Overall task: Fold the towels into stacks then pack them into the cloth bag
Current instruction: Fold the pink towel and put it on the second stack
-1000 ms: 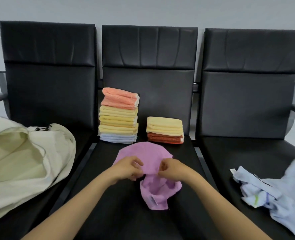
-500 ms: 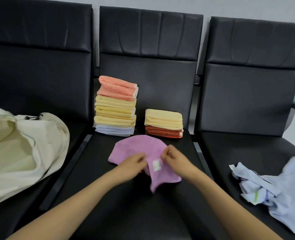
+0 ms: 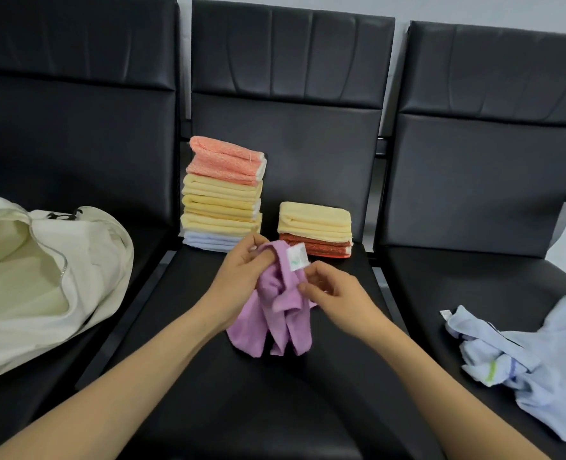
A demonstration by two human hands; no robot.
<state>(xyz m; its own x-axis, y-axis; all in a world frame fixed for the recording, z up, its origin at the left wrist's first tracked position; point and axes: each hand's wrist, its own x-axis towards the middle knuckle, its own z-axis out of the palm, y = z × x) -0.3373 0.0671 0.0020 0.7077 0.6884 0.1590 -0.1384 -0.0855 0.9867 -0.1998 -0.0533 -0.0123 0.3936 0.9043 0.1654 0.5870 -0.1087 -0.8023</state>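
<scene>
Across the row of black seats (image 3: 242, 410), the cream cloth bag (image 3: 59, 277) slumps on the left one with its mouth gaping, ready for packing, while a heap of unfolded pale blue towels (image 3: 540, 360) waits on the right one. At the back of the middle seat stand a tall stack (image 3: 223, 200) and a short stack (image 3: 315, 227), just apart, clear of the folding space. Over that space the purple towel (image 3: 275, 313) hangs bunched, its lower end on the seat: the left hand (image 3: 242, 273) has its grip curled round the top edge, the right hand (image 3: 334, 293) pinches the edge beside the white label (image 3: 296, 257), probably hunting a corner. Half a second ago it lay spread flat under both hands.
</scene>
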